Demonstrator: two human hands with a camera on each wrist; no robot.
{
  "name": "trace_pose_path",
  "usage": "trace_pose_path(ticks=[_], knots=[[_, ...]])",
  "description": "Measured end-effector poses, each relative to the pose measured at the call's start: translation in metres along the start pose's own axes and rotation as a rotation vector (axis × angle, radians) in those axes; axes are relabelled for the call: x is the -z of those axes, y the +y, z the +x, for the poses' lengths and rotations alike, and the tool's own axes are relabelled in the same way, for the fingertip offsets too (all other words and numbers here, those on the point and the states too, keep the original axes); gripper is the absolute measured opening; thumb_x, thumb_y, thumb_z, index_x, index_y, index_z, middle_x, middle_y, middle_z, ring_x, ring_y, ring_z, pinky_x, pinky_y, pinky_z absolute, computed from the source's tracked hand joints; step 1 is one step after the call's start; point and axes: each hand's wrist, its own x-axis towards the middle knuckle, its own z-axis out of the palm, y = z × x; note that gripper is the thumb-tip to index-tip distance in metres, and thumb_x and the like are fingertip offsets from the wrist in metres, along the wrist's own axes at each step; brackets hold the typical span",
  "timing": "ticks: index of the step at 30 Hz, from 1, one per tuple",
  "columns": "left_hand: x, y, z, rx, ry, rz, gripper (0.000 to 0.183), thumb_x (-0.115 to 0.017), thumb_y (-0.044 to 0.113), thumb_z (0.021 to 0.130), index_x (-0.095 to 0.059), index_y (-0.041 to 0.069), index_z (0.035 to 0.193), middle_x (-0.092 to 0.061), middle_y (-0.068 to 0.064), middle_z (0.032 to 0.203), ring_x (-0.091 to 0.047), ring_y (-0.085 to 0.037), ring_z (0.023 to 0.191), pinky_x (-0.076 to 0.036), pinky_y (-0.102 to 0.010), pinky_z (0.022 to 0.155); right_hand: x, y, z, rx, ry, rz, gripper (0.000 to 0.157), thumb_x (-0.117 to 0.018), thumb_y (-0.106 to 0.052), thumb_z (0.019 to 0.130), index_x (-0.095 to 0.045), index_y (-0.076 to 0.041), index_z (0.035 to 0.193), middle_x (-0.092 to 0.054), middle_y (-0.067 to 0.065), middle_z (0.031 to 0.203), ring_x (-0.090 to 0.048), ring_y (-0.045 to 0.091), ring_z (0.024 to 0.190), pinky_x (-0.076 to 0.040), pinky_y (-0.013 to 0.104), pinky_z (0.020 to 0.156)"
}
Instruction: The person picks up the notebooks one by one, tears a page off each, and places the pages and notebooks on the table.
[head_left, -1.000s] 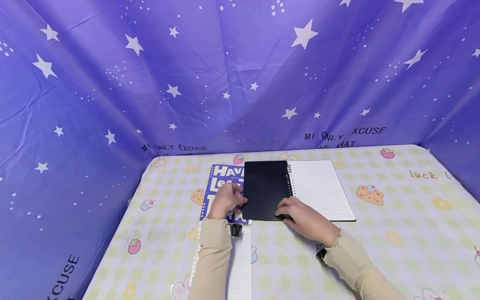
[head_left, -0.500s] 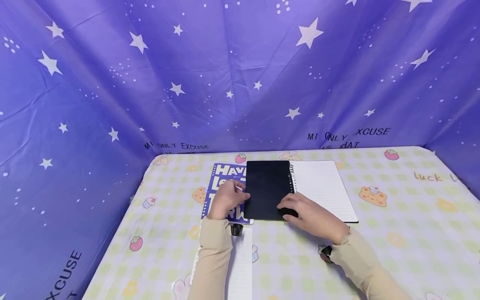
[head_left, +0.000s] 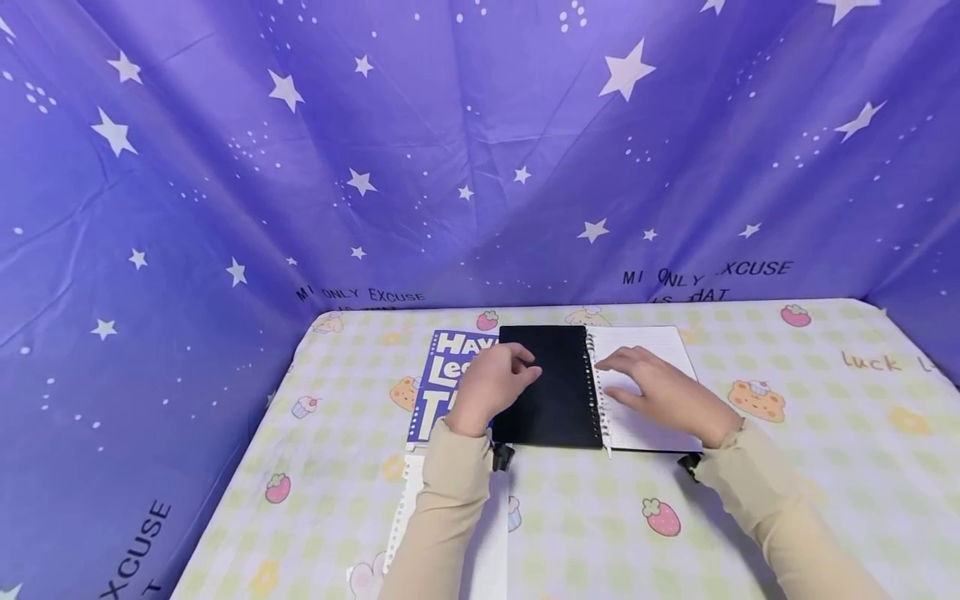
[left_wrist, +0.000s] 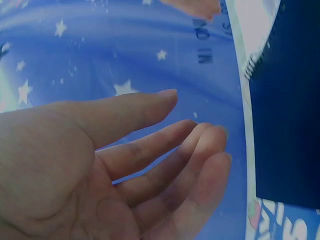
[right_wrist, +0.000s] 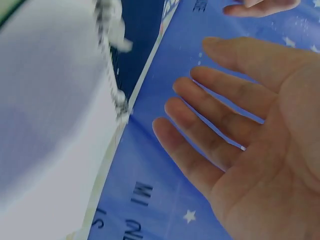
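A loose-leaf notebook lies open on the table, its black cover [head_left: 551,408] on the left and white lined pages [head_left: 660,337] on the right. Ring binding [head_left: 597,408] runs between the two, and a small white tab [head_left: 608,452] sticks out at its lower end. My left hand [head_left: 495,387] hovers over the cover's left edge, fingers loosely bent around nothing, as the left wrist view confirms. Above the pages, near the rings, is my right hand [head_left: 663,392]; the right wrist view shows its fingers [right_wrist: 200,132] spread and holding nothing.
A purple sheet with white lettering [head_left: 431,400] lies partly under the black cover. Nearer, a punched lined sheet [head_left: 491,533] is partly hidden by the left sleeve. A checked cloth [head_left: 585,533] covers the table, and a purple starry curtain [head_left: 480,125] hangs behind.
My right hand has left the lower right of the black cover and moved right and away, over the pages. My left hand has lifted off the cover's left edge and shifted right.
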Motion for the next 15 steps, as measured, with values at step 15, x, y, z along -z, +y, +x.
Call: trace_pose_path(ticks=[15], knots=[[-0.036,0.006,0.013,-0.186,-0.138,0.167,0.047,-0.064,0.039,0.096,-0.061,0.012,0.135,-0.06,-0.007,0.135,-0.053,-0.025,0.127,-0.044,-0.037,0.107,0.005,0.07,0.017,-0.157,-0.035,0.074,0.052,-0.066,-0.019,0.095,-0.051,0.01,0.135,-0.06,0.028,0.126,-0.054,0.046,0.12,-0.042,0.061,0.102]])
